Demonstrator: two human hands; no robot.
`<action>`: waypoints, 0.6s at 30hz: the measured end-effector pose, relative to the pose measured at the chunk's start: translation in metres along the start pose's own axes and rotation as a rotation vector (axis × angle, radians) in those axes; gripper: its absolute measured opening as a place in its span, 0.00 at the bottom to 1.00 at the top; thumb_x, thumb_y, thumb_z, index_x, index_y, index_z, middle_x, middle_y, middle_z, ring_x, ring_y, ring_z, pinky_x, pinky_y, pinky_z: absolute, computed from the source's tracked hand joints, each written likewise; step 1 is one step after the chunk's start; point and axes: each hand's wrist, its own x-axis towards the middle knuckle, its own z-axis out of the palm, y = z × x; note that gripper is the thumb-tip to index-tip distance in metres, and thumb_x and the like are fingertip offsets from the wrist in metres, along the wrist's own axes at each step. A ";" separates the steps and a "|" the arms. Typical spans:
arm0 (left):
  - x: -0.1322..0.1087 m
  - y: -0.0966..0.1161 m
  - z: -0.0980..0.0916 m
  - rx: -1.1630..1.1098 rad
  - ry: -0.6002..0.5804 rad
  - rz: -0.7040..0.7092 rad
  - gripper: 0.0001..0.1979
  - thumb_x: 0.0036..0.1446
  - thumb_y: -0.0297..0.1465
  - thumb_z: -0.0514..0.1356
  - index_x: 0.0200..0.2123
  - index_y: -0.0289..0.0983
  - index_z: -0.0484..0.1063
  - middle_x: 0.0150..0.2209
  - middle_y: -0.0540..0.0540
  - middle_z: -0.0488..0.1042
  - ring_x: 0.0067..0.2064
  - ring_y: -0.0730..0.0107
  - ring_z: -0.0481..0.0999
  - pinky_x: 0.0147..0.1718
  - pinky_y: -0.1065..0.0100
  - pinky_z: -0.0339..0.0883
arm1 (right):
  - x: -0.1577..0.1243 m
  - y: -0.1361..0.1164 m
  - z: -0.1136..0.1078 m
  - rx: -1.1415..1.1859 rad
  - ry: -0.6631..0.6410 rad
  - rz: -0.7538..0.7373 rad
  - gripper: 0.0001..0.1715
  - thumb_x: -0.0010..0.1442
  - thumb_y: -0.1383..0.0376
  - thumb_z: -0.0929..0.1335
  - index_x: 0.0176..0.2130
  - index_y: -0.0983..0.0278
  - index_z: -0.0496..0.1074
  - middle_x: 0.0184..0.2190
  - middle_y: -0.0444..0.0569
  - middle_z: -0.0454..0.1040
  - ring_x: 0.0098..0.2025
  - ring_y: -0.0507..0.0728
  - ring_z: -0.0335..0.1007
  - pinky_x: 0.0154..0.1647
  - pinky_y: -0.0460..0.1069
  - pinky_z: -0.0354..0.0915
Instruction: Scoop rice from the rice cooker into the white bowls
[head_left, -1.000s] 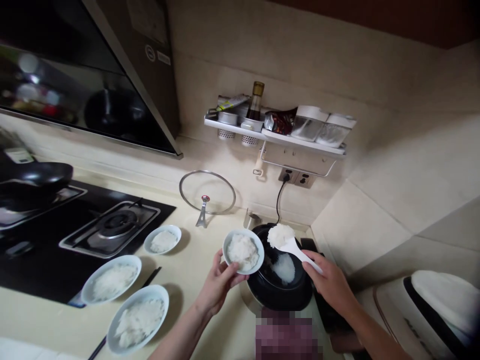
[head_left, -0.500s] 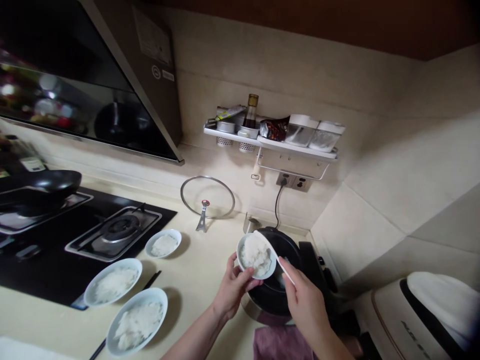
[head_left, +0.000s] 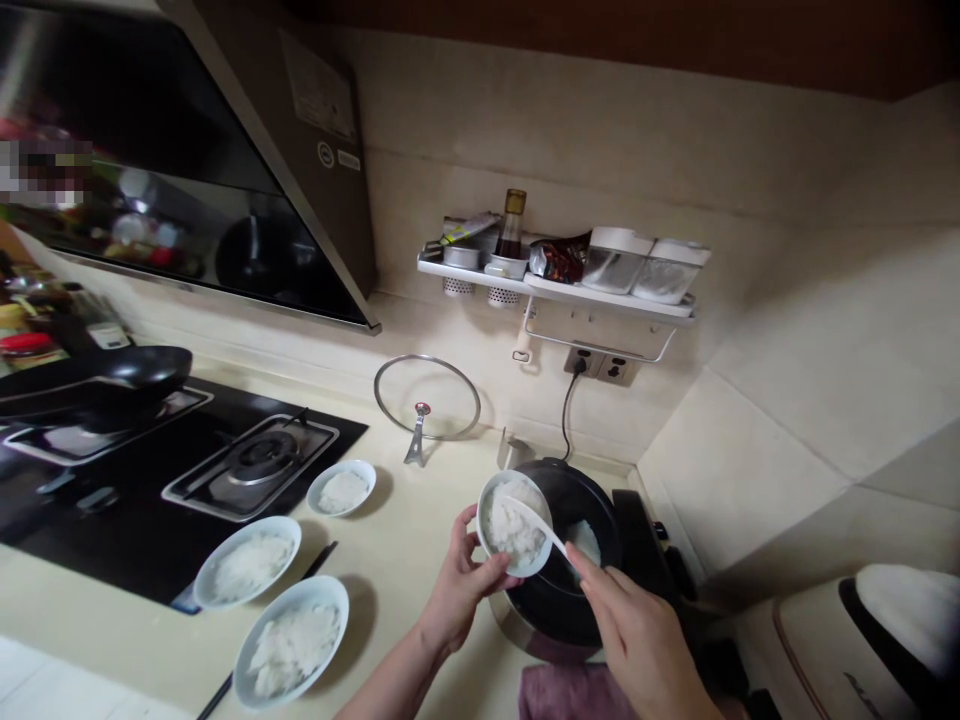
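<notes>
My left hand [head_left: 466, 580] grips a small pale bowl [head_left: 484, 545] by its side, tilted over the left edge of a dark round cooker pot [head_left: 555, 600]. White rice [head_left: 510, 530] is heaped in the bowl. A white paddle [head_left: 547, 532] is held by my right hand [head_left: 626, 620], and its tip rests on the rice. Some rice shows inside the pot. On the counter to the left stand three more bowls of rice: a small one [head_left: 367, 480], a middle one [head_left: 293, 545] and a larger one [head_left: 340, 610] nearest me.
Black chopsticks [head_left: 321, 560] lie by the bowls. A glass lid [head_left: 457, 395] stands against the wall, beneath a shelf [head_left: 555, 290] with a bottle and jars. The gas hob [head_left: 150, 500] with a wok [head_left: 154, 368] is left; a purple cloth [head_left: 566, 692] lies in front of the cooker.
The paddle has moved from the bowl's upper rim onto the middle of the rice. The held bowl is tilted more toward the pot. The whole view has shifted slightly left.
</notes>
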 end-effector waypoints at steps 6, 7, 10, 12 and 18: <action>-0.003 0.002 -0.003 -0.067 0.027 -0.056 0.37 0.46 0.31 0.69 0.55 0.46 0.52 0.52 0.42 0.65 0.43 0.60 0.77 0.41 0.57 0.75 | -0.001 0.007 0.000 0.087 0.059 0.138 0.22 0.64 0.65 0.59 0.55 0.60 0.69 0.42 0.51 0.79 0.41 0.53 0.77 0.41 0.43 0.72; -0.003 0.002 -0.004 -0.066 0.034 -0.055 0.38 0.45 0.31 0.70 0.55 0.46 0.52 0.52 0.41 0.66 0.44 0.59 0.77 0.41 0.57 0.75 | -0.001 0.008 0.001 0.096 0.043 0.158 0.22 0.64 0.65 0.59 0.55 0.60 0.69 0.41 0.50 0.79 0.40 0.53 0.77 0.41 0.44 0.72; -0.004 0.002 -0.011 -0.078 0.055 -0.044 0.38 0.45 0.30 0.70 0.56 0.45 0.53 0.51 0.41 0.69 0.44 0.58 0.77 0.42 0.55 0.74 | -0.003 0.013 0.005 0.163 0.010 0.206 0.21 0.64 0.64 0.60 0.54 0.57 0.70 0.44 0.48 0.78 0.43 0.54 0.76 0.44 0.45 0.72; -0.005 0.004 -0.017 -0.111 0.060 -0.037 0.37 0.46 0.30 0.69 0.56 0.45 0.55 0.51 0.41 0.71 0.45 0.58 0.77 0.43 0.56 0.74 | -0.005 0.016 0.008 0.238 0.031 0.250 0.20 0.64 0.62 0.61 0.53 0.58 0.71 0.47 0.49 0.77 0.47 0.55 0.74 0.47 0.46 0.71; -0.013 0.007 -0.032 -0.155 0.087 -0.037 0.35 0.48 0.28 0.68 0.56 0.41 0.55 0.46 0.41 0.76 0.40 0.61 0.79 0.42 0.59 0.75 | -0.006 0.013 0.006 0.375 0.105 0.415 0.21 0.62 0.57 0.63 0.51 0.60 0.73 0.50 0.49 0.74 0.50 0.57 0.73 0.46 0.47 0.72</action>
